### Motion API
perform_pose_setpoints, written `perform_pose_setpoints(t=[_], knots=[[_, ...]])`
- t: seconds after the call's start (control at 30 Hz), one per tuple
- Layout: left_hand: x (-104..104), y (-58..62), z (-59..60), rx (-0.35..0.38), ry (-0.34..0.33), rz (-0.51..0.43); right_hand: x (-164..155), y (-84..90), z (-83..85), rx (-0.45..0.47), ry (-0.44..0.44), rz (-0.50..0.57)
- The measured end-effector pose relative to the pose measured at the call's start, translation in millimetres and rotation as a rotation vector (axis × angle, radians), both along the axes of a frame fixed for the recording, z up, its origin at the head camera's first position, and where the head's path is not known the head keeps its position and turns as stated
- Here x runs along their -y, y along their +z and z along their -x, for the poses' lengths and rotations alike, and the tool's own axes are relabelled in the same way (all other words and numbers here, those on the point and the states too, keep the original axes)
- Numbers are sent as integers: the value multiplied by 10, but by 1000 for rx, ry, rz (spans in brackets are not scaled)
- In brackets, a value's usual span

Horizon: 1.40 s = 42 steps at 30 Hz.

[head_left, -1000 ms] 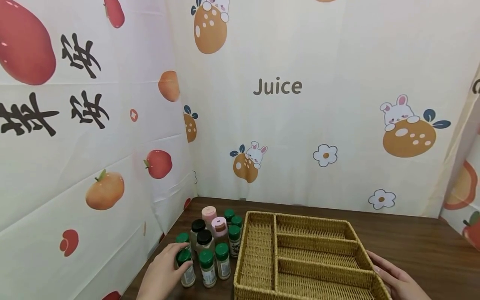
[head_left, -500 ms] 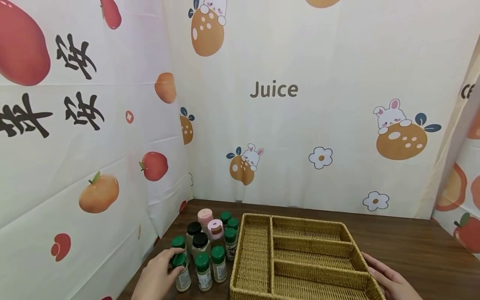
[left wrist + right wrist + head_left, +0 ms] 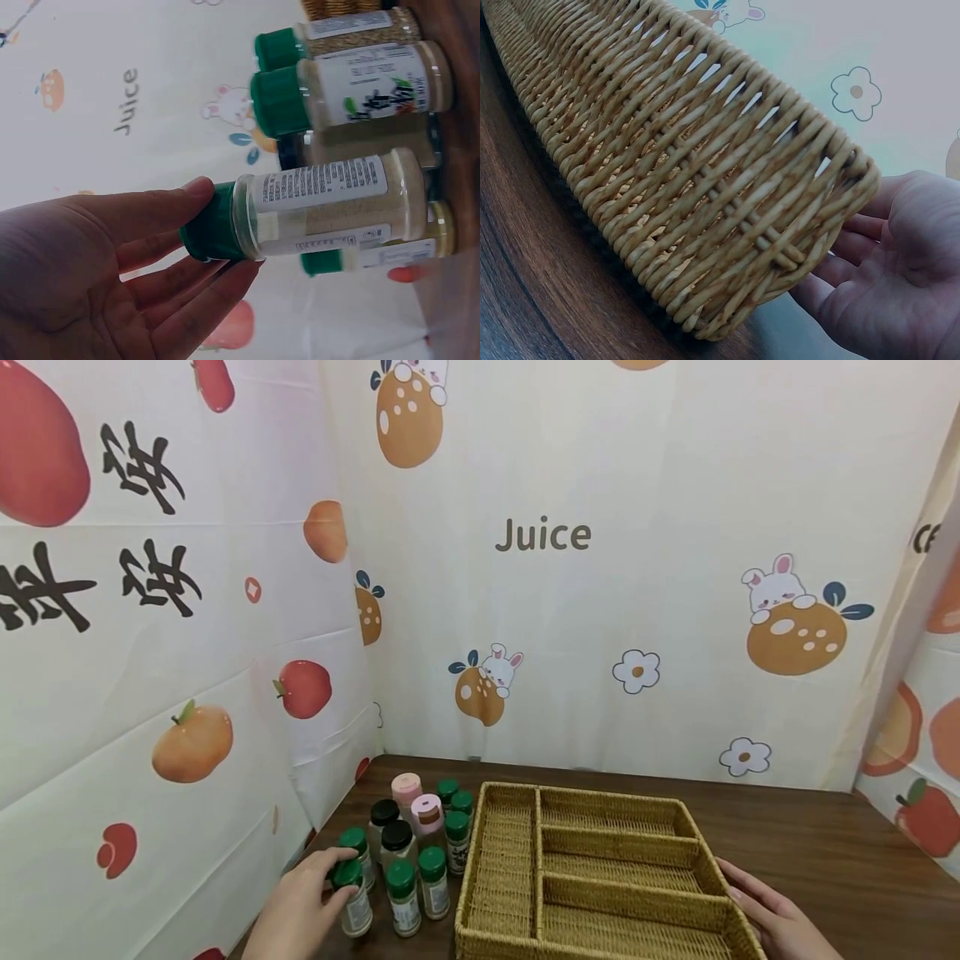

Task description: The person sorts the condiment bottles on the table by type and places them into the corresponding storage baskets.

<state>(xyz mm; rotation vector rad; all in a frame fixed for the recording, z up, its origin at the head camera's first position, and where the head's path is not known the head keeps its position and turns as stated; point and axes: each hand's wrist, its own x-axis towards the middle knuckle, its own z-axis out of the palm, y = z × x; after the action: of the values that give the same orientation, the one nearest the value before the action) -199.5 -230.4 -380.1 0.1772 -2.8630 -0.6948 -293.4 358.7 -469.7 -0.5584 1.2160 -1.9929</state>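
My left hand [image 3: 294,906] pinches the green cap of a clear spice jar [image 3: 322,202], thumb on one side and fingers on the other. The jar is upright in the head view, with pale powder behind its white labels. Close around it are more green-capped jars [image 3: 405,906], two black-capped jars [image 3: 397,839] and two pink-capped bottles [image 3: 426,814]. My right hand [image 3: 776,914] is at the right side of a woven divided basket [image 3: 538,860]. In the right wrist view its loosely extended fingers [image 3: 859,244] reach behind the basket's corner, partly hidden.
Everything stands on a dark brown wooden table [image 3: 795,835]. The basket has one long compartment on the left and three crosswise ones. Printed fabric walls [image 3: 622,568] enclose the table at the back and sides.
The head view has shifted slightly, moving the scene left. My left hand has drawn its spice jar a little left, widening the gap to the neighbouring jar. My right hand stays by the basket.
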Motion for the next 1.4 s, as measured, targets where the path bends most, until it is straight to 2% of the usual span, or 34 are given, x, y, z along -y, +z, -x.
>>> perform_pose_setpoints(t=[0.1, 0.33, 0.47, 0.73, 0.83, 1.03, 1.23, 1.4], knots=[[-2, 68, -51, -17, -11, 16, 23, 6, 6, -28, -13, -20], [-58, 229, -157, -2, -34, 66, 42, 3, -12, -64, -39, -30], [-101, 313, -257, -35, -51, 92, 36, 10, -25, -79, -65, -62], [-308, 456, -383, -67, -99, 99, 25, 26, -32, -100, -90, -104], [-398, 479, -405, -78, -156, 87, 35, 18, -28, -93, -92, -96], [-541, 515, -409, -106, -311, 87, 50, -3, -45, -84, -90, -73], [-660, 588, -394, -169, -477, 41, 58, -4, -64, -103, -113, -83], [-808, 720, -423, -221, -528, -4, 53, 15, -71, -143, -133, -107]])
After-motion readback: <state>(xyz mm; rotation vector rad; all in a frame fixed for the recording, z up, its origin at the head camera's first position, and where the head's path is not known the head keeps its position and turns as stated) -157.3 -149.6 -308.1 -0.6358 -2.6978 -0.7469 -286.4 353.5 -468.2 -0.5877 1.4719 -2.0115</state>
